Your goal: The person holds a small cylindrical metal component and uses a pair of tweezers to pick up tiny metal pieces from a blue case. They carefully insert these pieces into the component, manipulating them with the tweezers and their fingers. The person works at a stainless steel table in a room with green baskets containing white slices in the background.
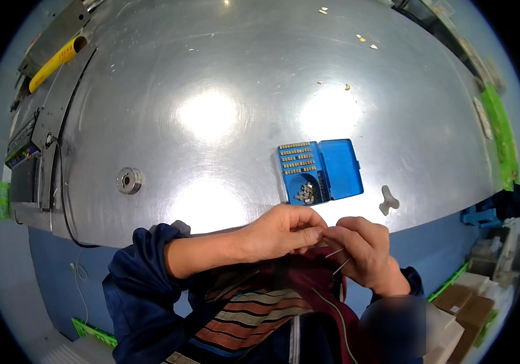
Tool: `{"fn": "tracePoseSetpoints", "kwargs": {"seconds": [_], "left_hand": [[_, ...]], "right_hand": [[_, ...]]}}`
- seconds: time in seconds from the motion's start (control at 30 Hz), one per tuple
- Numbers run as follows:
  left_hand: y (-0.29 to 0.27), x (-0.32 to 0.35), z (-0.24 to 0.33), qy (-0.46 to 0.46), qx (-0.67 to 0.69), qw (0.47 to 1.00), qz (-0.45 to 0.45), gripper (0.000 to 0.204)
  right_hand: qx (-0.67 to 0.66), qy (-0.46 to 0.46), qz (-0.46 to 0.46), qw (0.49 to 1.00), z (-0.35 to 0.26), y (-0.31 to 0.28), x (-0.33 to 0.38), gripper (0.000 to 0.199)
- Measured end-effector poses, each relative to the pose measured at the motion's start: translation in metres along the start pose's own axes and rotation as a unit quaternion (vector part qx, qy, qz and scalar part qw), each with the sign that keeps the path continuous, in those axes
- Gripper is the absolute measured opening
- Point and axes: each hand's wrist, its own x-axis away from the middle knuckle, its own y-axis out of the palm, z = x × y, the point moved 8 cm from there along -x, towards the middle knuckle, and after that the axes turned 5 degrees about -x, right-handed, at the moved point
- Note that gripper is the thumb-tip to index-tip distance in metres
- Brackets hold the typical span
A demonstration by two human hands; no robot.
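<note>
My left hand [284, 233] and my right hand [362, 247] meet in front of my body at the table's near edge. The left hand's fingers are pinched together; whatever is between them is hidden or too small to make out. The right hand is curled closed, and two thin metal rods [341, 265] stick out below its fingers. Just beyond the hands lies an open blue plastic case [342, 170]. Rows of small metal blocks [296, 156] fill its left half, and loose grey blocks [306, 193] lie in its round compartment.
A round metal piece [129, 181] with a centre hole sits at left. A grey three-lobed piece [388, 200] lies right of the case. Small chips [362, 40] are scattered at the far side. A black cable [63, 182] and a yellow tube [58, 64] are at the left edge.
</note>
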Motion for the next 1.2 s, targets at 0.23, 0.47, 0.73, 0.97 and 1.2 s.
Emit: {"fn": "tracePoseSetpoints", "kwargs": {"seconds": [0.23,0.47,0.73,0.97,1.2], "left_hand": [[0.002,-0.002,-0.024,-0.031,0.176,0.983,-0.032,0.02],[0.002,-0.002,-0.034,-0.087,0.207,0.974,-0.019,0.016],[0.001,0.0,-0.033,-0.044,0.173,0.984,-0.027,0.015],[0.003,0.001,-0.038,-0.055,0.16,0.985,-0.035,0.019],[0.008,0.003,-0.041,-0.119,0.232,0.965,-0.04,0.02]], "right_hand": [[-0.034,-0.011,-0.005,0.999,0.002,0.004,0.0,0.027],[-0.036,-0.028,-0.064,0.997,0.002,0.01,-0.001,0.03],[-0.062,-0.009,-0.088,0.994,0.008,0.01,-0.003,0.031],[-0.054,-0.021,-0.119,0.991,0.006,0.012,-0.003,0.032],[-0.047,-0.032,-0.126,0.99,0.002,0.013,-0.005,0.03]]}}
